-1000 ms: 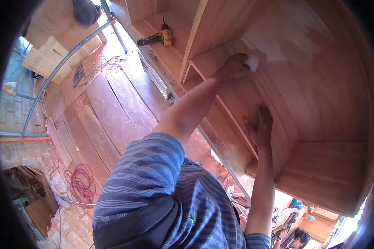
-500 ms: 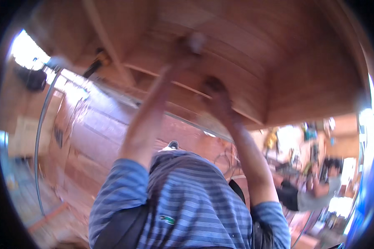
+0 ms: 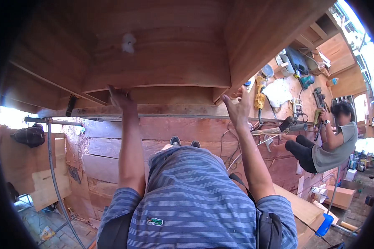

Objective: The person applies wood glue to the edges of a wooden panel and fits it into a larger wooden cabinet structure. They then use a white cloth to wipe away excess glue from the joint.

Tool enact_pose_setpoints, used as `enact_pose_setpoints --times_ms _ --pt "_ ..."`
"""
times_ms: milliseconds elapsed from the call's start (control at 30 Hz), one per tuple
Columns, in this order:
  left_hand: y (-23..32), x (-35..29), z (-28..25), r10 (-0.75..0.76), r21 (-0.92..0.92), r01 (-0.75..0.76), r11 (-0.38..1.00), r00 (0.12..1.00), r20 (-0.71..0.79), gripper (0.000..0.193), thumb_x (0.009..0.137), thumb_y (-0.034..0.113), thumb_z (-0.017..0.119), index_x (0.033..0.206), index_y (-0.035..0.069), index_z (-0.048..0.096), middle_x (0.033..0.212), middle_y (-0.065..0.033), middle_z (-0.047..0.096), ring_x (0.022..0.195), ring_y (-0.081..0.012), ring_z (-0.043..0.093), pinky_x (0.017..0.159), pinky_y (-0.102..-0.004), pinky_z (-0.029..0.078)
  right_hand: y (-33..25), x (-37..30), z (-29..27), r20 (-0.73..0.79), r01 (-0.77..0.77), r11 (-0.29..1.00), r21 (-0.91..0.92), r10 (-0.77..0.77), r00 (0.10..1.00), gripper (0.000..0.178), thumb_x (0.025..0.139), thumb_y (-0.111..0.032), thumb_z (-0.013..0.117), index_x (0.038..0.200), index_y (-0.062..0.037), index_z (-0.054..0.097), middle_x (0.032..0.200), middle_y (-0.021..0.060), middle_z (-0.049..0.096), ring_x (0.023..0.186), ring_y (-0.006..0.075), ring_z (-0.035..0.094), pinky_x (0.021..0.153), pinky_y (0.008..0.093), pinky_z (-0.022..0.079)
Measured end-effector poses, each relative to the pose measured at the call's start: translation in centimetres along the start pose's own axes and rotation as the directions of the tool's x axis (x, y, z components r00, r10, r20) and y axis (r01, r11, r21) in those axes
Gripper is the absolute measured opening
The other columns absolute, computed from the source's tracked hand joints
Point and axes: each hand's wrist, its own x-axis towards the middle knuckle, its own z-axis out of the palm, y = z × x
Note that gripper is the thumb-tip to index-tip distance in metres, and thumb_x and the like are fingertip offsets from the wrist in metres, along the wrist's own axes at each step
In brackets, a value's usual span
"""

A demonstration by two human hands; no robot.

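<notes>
In front of me is a large brown wooden cabinet with open compartments. A white wad, perhaps cloth, lies on the board inside the middle compartment. My left hand is at the lower front edge of that compartment, some fingers stretched out, others partly hidden by the edge; it holds nothing that I can see. My right hand is beside the lower end of the right upright panel. Its thumb and fingers are spread apart, with nothing visible between them.
To the right, a workbench carries a yellow power tool, a white cloth and a teal power tool. A co-worker sits there handling a tool. Cables trail over the floor boards. A metal pole stands left.
My view has shifted, bringing the bench and co-worker further into sight. Both hands have come away from inside the cabinet to its front edge and moved apart. The white wad now lies away from them.
</notes>
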Motion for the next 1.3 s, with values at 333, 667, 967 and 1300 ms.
enact_pose_setpoints --times_ms 333,667,967,1300 --pt "-2.1 0.6 5.6 0.056 -0.132 -0.087 0.987 0.973 -0.224 0.053 0.089 0.041 0.057 0.121 -0.001 0.056 0.122 -0.0122 0.058 0.103 -0.0287 0.06 0.085 -0.0453 0.052 -1.1 1.7 1.5 -0.041 -0.064 0.982 0.177 0.072 0.997 0.026 0.073 -0.017 0.08 0.089 -0.0044 0.064 0.075 0.012 0.064 0.073 0.0301 0.063 0.067 0.0384 0.049" --pt "-2.7 -1.2 6.2 0.067 0.024 -0.063 0.998 0.981 -0.184 0.048 0.09 0.037 0.054 0.117 -0.002 0.059 0.115 -0.0126 0.063 0.095 -0.0316 0.063 0.077 -0.0471 0.054 0.5 1.4 0.6 -0.032 0.035 0.982 0.187 -0.029 0.999 0.026 0.074 -0.017 0.078 0.092 -0.0051 0.065 0.08 0.0123 0.065 0.071 0.0273 0.064 0.061 0.0379 0.048" --pt "-1.9 2.0 3.4 -0.031 0.046 0.026 0.999 0.992 0.124 0.051 0.095 0.049 0.042 0.121 0.007 0.056 0.111 -0.0097 0.062 0.094 -0.0263 0.062 0.072 -0.0404 0.056 2.4 -0.2 -0.8 0.08 -0.008 0.977 0.214 -0.01 0.997 0.05 0.071 -0.023 0.08 0.112 -0.0014 0.061 0.097 0.0174 0.067 0.09 0.0363 0.064 0.077 0.041 0.052" --pt "2.7 3.3 -4.7 0.083 -0.115 -0.114 0.987 0.967 -0.24 0.052 0.091 0.055 0.043 0.11 0.01 0.059 0.09 -0.0078 0.062 0.068 -0.0191 0.057 0.055 -0.0324 0.047 5.8 5.7 -2.8 0.064 -0.119 0.537 0.835 0.121 0.991 0.065 0.1 -0.051 0.039 0.129 0.0055 0.053 0.128 0.0167 0.056 0.118 0.0218 0.053 0.099 0.0354 0.042"
